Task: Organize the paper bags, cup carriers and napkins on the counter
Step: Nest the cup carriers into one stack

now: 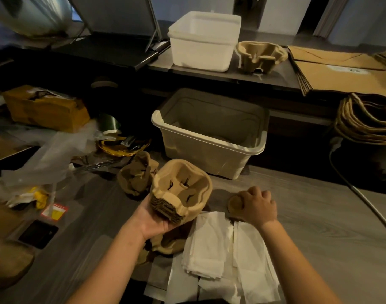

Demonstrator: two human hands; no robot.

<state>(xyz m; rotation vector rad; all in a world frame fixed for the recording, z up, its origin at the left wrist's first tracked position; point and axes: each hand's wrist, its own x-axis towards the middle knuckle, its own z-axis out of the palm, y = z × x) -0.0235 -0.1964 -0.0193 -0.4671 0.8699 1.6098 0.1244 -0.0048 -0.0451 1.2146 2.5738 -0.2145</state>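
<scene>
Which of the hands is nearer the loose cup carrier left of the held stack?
Left. The left hand, holding the carrier stack, is in front of the loose cup carrier; the right hand grips a brown piece well to its right.

Tan stacked cup carriers point(183, 194), white napkins point(211, 244) on the grey wood-grain counter point(319, 216), a beige bin point(209, 137), a white tub point(204, 40), and kraft-brown paper bags point(345, 71).

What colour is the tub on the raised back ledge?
White tub, clearest in the head view.
</scene>
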